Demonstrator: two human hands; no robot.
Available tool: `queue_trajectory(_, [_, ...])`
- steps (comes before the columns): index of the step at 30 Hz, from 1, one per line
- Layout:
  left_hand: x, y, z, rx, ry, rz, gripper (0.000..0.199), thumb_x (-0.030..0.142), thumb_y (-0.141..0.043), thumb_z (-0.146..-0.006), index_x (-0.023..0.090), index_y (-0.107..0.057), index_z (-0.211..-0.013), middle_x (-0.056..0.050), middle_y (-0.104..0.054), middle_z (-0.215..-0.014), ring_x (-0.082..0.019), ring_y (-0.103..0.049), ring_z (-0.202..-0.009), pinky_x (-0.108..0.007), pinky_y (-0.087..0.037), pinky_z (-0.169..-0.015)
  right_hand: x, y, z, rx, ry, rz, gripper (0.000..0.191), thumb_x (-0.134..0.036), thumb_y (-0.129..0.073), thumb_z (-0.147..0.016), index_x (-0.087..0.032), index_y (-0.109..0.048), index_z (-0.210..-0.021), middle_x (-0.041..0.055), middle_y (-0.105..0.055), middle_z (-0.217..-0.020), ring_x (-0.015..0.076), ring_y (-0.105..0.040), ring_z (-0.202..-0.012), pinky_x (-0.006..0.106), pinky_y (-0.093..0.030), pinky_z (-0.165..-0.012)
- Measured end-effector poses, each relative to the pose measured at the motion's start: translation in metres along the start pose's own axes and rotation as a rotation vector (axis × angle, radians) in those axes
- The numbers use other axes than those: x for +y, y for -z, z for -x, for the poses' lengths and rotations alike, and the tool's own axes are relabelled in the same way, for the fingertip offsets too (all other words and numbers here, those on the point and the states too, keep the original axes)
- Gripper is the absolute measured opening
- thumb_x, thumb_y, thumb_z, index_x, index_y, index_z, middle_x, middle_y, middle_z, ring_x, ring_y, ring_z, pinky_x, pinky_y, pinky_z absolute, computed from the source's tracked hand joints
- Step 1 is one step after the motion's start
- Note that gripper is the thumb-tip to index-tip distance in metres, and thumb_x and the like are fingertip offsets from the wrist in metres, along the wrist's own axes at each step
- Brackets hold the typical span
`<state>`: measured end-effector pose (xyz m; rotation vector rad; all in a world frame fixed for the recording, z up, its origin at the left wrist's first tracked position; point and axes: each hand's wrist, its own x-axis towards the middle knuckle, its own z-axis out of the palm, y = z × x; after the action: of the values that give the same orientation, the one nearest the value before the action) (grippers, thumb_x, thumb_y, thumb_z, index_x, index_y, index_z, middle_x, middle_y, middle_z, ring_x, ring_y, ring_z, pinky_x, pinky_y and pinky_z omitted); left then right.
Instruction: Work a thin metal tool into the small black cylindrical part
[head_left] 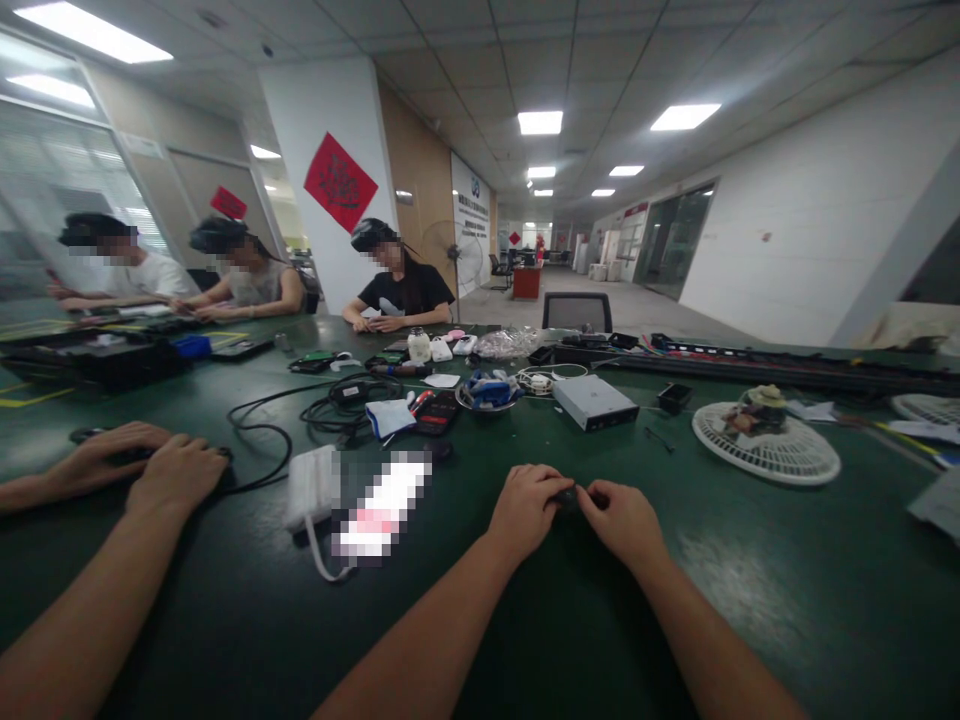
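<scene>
"Hands first: how are they?"

"Left hand (525, 512) and right hand (624, 522) hold a small dark object (568, 495) between them, fingers curled narrow, low over the green table (577, 620)."

"And beyond?"

"Grey metal box (596, 402), with a white fan grille (799, 455) to its right. Farther off, a person in a black T-shirt (420, 292) sits across the table."

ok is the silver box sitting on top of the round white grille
No, the silver box lies on the green tabletop left of the round white grille, with a gap between them.
</scene>
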<state>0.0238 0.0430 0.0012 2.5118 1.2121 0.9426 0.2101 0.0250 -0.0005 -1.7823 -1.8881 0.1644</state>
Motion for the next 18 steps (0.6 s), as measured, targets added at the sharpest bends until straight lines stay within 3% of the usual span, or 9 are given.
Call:
queue_trajectory(8, [0.0,-0.002,0.001,0.019,0.027,-0.041,0.036,0.011,-0.063,-0.087,0.029,-0.069,-0.118,-0.001,-0.068,-0.116,-0.02,-0.058,-0.109,-0.036,-0.041,-0.098,-0.011,0.003,0.003,-0.042,-0.107,0.151,0.04,-0.047,-0.046,-0.095,-0.025,-0.069,-0.071,0.0055,-0.073,-0.074,0.021,-0.065,-0.067,0.03,-0.03,-0.055])
queue_trajectory(14, [-0.003,-0.004,0.001,0.128,0.238,-0.049,0.04,0.017,-0.059,-0.091,0.027,-0.06,-0.13,-0.003,-0.063,-0.124,-0.02,-0.059,-0.111,-0.033,-0.043,-0.098,-0.012,0.009,0.0,-0.117,-0.215,0.129,0.041,-0.063,-0.051,-0.088,-0.027,-0.071,-0.082,0.0064,-0.074,-0.082,0.0265,-0.068,-0.077,0.031,-0.037,-0.059])
queue_trajectory(18, [-0.003,-0.004,-0.001,0.13,0.325,-0.068,0.039,0.026,-0.056,-0.096,0.029,-0.055,-0.134,-0.005,-0.064,-0.119,-0.021,-0.061,-0.108,-0.033,-0.045,-0.097,-0.008,0.008,-0.002,-0.203,-0.145,0.096,0.03,-0.057,-0.064,-0.081,-0.028,-0.071,-0.087,0.0043,-0.074,-0.081,0.0255,-0.069,-0.077,0.031,-0.038,-0.06])
